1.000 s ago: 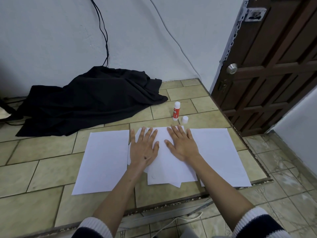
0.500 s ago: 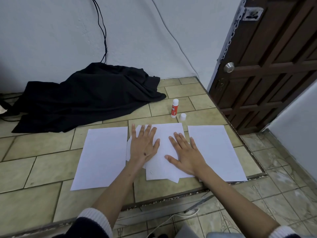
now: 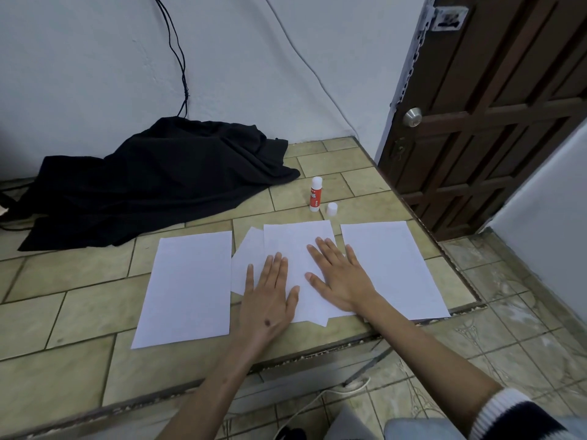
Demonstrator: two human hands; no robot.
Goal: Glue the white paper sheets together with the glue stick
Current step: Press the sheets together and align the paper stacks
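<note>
A stack of overlapping white sheets [image 3: 293, 246] lies in the middle of the tiled platform. My left hand [image 3: 270, 296] lies flat on its lower left part, fingers straight. My right hand [image 3: 338, 274] presses flat on the right part of the same stack. A single white sheet [image 3: 190, 284] lies to the left and another white sheet [image 3: 390, 265] to the right. The red and white glue stick [image 3: 315, 194] stands upright behind the stack, uncapped, with its white cap [image 3: 332, 209] beside it.
A black cloth [image 3: 152, 179] is heaped at the back left under dangling cables [image 3: 178, 55]. The platform's front edge [image 3: 286, 360] drops to a lower tiled floor. A brown door [image 3: 495, 106] stands at the right.
Both hands have slid down the middle stack toward me, staying flat on the paper. The glue stick and the side sheets have not moved.
</note>
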